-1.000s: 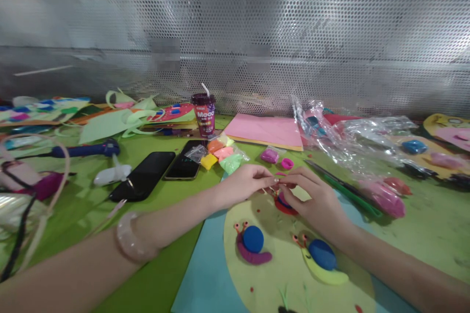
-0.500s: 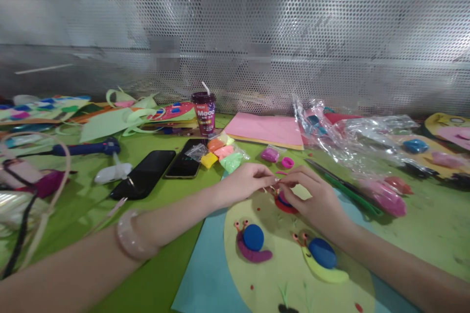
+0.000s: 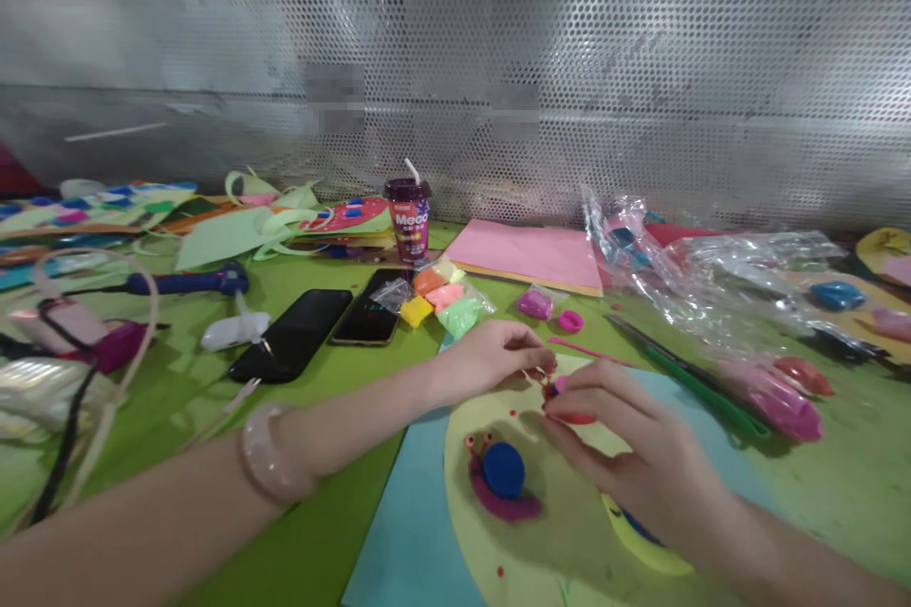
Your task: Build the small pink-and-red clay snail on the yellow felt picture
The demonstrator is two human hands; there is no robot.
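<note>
On the blue paper sheet (image 3: pixel 399 531) with its pale yellow middle, my left hand (image 3: pixel 498 360) is closed in a pinch beside the small eyes of a red clay snail (image 3: pixel 580 417). What its fingertips hold is too small to make out. My right hand (image 3: pixel 633 441) covers part of this snail, its thumb and fingertips close together; anything between them is hidden. Nearer me lies a purple clay snail with a blue round shell (image 3: pixel 504 469). A yellow clay snail (image 3: pixel 644 545) is partly hidden under my right hand.
Behind my hands lie a thin pink clay strip (image 3: pixel 590 351), a pink ring (image 3: pixel 570 321) and bagged clay lumps (image 3: pixel 441 289). Green-handled scissors (image 3: pixel 697 379) and clear plastic wrapping (image 3: pixel 676 275) are at right. Two phones (image 3: pixel 295 332), a cup (image 3: pixel 409 223) and pink paper (image 3: pixel 527 251) stand around.
My right hand has drawn nearer to me, now over the yellow snail. The pink strip shows more fully. My left hand stays pinched by the red snail; the view has shifted slightly.
</note>
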